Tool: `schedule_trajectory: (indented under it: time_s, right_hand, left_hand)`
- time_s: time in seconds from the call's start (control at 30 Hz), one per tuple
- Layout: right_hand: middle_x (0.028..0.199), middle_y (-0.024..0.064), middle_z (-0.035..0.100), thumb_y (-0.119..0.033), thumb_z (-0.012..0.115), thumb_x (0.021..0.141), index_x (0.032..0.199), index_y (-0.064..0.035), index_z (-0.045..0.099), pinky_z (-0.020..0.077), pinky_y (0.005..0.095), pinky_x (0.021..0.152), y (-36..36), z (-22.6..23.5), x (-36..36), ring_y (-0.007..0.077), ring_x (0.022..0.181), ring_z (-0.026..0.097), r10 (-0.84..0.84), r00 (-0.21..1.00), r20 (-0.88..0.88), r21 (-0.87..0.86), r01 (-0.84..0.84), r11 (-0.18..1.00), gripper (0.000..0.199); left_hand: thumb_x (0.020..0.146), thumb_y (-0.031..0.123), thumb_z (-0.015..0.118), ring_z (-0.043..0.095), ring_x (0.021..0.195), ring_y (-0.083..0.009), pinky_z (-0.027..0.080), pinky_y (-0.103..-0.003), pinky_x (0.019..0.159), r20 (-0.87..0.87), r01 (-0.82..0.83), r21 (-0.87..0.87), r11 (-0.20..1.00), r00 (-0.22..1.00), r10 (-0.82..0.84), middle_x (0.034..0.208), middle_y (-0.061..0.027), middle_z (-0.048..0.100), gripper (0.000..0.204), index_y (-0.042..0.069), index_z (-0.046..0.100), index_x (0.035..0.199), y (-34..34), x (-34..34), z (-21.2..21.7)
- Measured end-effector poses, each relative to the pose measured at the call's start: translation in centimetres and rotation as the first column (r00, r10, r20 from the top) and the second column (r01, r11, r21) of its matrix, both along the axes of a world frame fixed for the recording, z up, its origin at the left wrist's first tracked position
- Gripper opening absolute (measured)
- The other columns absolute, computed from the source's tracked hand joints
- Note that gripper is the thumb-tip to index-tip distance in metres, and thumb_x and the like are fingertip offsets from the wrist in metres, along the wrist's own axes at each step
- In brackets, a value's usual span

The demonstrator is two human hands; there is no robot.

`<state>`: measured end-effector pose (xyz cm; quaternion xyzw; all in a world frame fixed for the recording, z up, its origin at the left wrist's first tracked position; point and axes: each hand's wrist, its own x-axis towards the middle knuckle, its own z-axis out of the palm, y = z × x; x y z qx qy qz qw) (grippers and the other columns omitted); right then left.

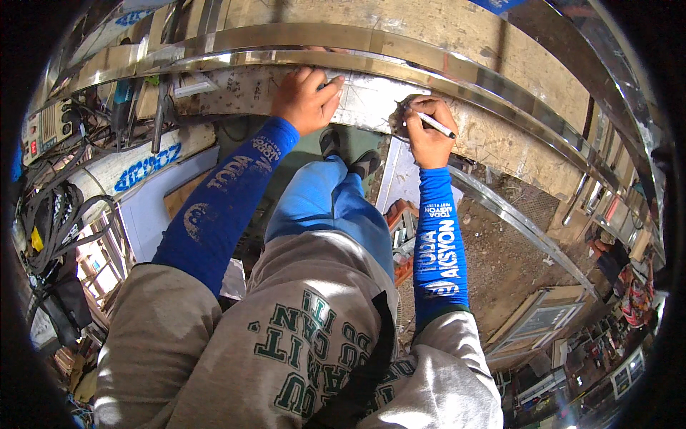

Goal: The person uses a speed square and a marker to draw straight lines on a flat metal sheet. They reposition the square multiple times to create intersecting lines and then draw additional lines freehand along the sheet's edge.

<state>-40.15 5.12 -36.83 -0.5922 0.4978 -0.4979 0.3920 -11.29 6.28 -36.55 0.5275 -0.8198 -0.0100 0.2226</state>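
My right hand [431, 132] is closed around a white marker pen [437, 126], whose black end points away toward the lower right. Its fingers are at the near edge of the wooden workbench [500, 139], beside a dark ragged patch. My left hand [306, 100] rests at the same edge with bent fingers pressed together; what they pinch, if anything, is too small to name. Between the hands lies a bright, whitish flat surface [368, 100] with faint lines on it. Just beyond both hands, long shiny metal bars [314, 57] run across the bench.
Black cables [53, 222] hang at the left, near a box with knobs [53, 132]. A long metal bar [514, 214] slants over the dirt floor at the right. A framed panel [536, 322] lies beyond it. Tools and scraps crowd the lower right.
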Motion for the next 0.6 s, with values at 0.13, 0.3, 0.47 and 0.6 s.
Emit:
schedule_trajectory:
  time_s: [0.13,0.3,0.47,0.6]
  right_hand:
    - [0.093,0.0144,0.074,0.003,0.075,0.083,0.086,-0.0003,0.069,0.057,0.0355,0.084,0.8,0.1,-0.1,0.0244,0.09,0.072,-0.097,0.979,0.178,0.123,0.075,0.99,0.007]
    - [0.096,0.0139,0.075,0.001,0.078,0.083,0.086,-0.0009,0.069,0.0565,0.0371,0.087,2.1,1.4,0.7,0.026,0.092,0.072,0.055,0.998,-0.011,-0.076,-0.056,0.996,0.01]
    - [0.097,0.0146,0.074,0.003,0.076,0.082,0.086,0.0009,0.069,0.0571,0.0358,0.086,2.3,0.7,1.5,0.025,0.09,0.072,0.076,0.996,0.037,-0.008,-0.075,0.997,0.009]
    - [0.097,0.0146,0.075,0.004,0.075,0.081,0.087,0.0013,0.069,0.0577,0.0347,0.086,2.2,0.5,1.6,0.0236,0.089,0.072,0.061,0.998,0.0,-0.036,-0.061,0.998,0.009]
  left_hand:
    - [0.089,0.026,0.079,0.06,0.088,-0.0256,0.052,-0.043,0.076,0.007,-0.001,0.001,1.0,1.0,0.001,0.089,-0.003,0.06,0.026,0.019,0.082,0.115,0.0,0.2,0.0]
    - [0.089,0.025,0.078,0.061,0.089,-0.0258,0.052,-0.043,0.076,0.022,0.012,-0.01,1.0,1.0,-0.012,0.09,-0.0035,0.061,0.027,0.018,0.082,0.115,-0.1,-0.1,0.0]
    - [0.091,0.027,0.076,0.061,0.089,-0.0259,0.051,-0.043,0.078,0.026,0.017,-0.02,1.0,1.0,-0.016,0.091,-0.0037,0.062,0.027,0.018,0.082,0.116,-0.1,0.0,0.0]
    - [0.092,0.025,0.077,0.06,0.088,-0.0271,0.049,-0.044,0.077,0.01,0.013,0.015,1.0,1.0,-0.013,0.09,-0.0054,0.06,0.03,0.017,0.081,0.121,0.0,-0.1,0.0]
